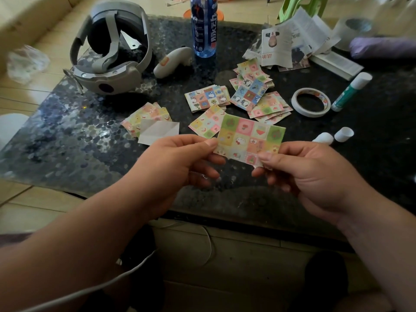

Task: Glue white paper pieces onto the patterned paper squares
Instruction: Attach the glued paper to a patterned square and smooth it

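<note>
I hold a pastel patterned paper square (247, 138) above the dark table between both hands. My left hand (180, 161) pinches its left edge with the thumb on top. My right hand (308, 172) pinches its lower right corner. On the table behind it lie stacks of patterned squares (207, 97), more of them (267, 106) to the right, and a pile at left (146, 115) with a folded white paper piece (157, 131) on top. A green and white glue stick (351, 91) lies at the right.
A roll of white tape (311, 102) sits beside the glue stick, two white caps (335, 136) nearer me. A VR headset (108, 52), its controller (173, 61), a blue bottle (203, 25) and torn newspaper (292, 43) fill the back of the table (67, 131).
</note>
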`<state>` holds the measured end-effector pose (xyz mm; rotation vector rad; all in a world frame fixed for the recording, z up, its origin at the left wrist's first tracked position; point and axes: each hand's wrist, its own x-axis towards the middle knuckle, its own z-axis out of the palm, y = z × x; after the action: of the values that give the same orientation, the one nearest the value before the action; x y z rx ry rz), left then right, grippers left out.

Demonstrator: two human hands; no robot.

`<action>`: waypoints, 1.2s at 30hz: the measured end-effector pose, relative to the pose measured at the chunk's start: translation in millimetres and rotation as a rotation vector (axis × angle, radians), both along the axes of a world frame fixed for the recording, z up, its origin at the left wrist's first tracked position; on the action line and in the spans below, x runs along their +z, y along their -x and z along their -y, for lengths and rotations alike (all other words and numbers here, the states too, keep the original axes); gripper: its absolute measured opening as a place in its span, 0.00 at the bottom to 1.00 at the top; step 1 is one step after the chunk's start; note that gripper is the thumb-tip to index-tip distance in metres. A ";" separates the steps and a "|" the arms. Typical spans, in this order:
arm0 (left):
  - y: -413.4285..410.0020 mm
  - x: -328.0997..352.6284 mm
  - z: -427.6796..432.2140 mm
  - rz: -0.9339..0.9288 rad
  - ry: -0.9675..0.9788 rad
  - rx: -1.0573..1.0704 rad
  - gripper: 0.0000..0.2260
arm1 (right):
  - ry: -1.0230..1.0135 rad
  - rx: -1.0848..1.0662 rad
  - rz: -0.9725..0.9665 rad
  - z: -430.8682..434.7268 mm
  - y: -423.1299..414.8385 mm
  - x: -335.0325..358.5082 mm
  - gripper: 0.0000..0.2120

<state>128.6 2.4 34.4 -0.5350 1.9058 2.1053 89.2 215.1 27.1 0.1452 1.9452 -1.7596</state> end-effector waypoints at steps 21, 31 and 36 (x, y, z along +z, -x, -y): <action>-5.5 -16.9 -21.5 -0.043 -0.042 -0.061 0.10 | 0.138 -0.027 -0.052 13.2 -13.2 -6.5 0.05; 0.0 -15.8 -13.4 -0.001 0.029 -0.046 0.08 | 0.075 -0.050 -0.067 15.1 -11.5 -1.4 0.11; 0.8 -15.5 -15.3 0.005 -0.025 0.038 0.06 | 0.005 -0.031 -0.055 15.3 -11.6 -4.5 0.11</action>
<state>127.8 17.7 18.9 -0.5748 1.8788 2.1460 100.7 199.8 22.6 0.1270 1.9874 -1.8061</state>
